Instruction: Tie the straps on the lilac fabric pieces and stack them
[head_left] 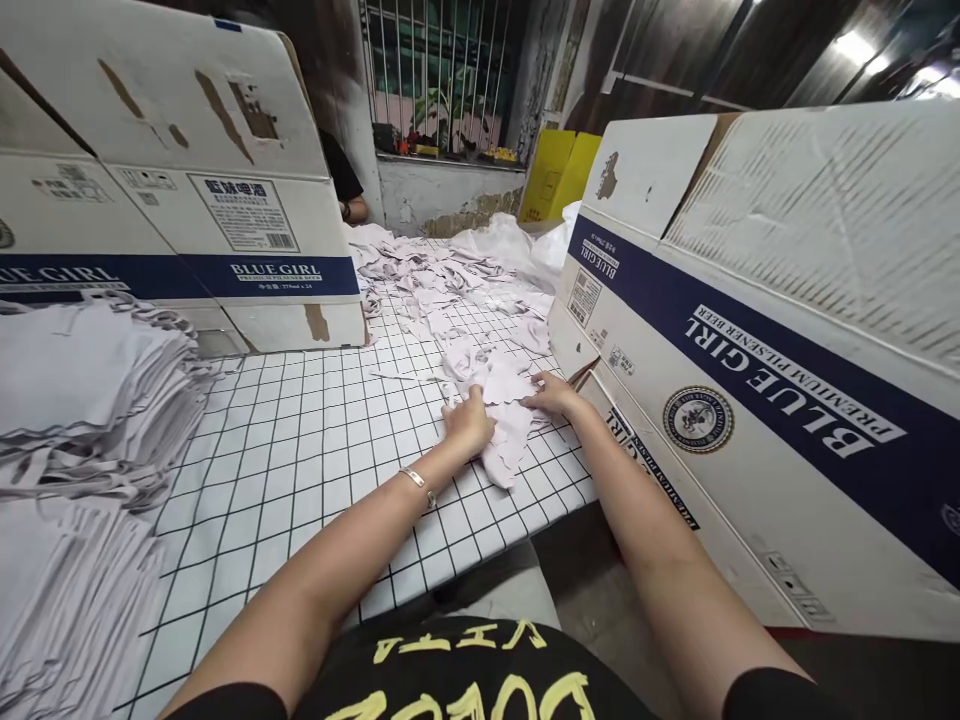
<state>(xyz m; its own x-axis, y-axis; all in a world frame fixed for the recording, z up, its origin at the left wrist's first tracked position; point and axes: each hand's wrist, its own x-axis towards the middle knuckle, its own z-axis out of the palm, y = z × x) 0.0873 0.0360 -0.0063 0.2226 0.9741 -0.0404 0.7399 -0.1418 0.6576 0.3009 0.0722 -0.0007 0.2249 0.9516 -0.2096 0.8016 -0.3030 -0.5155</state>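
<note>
My left hand (pixel 469 420) rests on a small pale pink fabric piece (pixel 508 428) lying on the white grid-patterned table (pixel 315 440); its fingers are curled and pinch the cloth's edge. A thin bracelet circles that wrist. My right hand (pixel 553 393) lies on the same cloth at its right side, fingers stretched flat on it. More loose pink fabric pieces (pixel 442 280) are strewn across the far part of the table.
A tall stack of white fabric pieces (pixel 82 420) stands at the left. Large Blue Girl cardboard boxes flank the table, one at the left back (pixel 180 180) and one at the right (pixel 765 350). Another person's arm (pixel 352 205) shows behind the left box. A yellow box (pixel 559 170) stands by the barred window.
</note>
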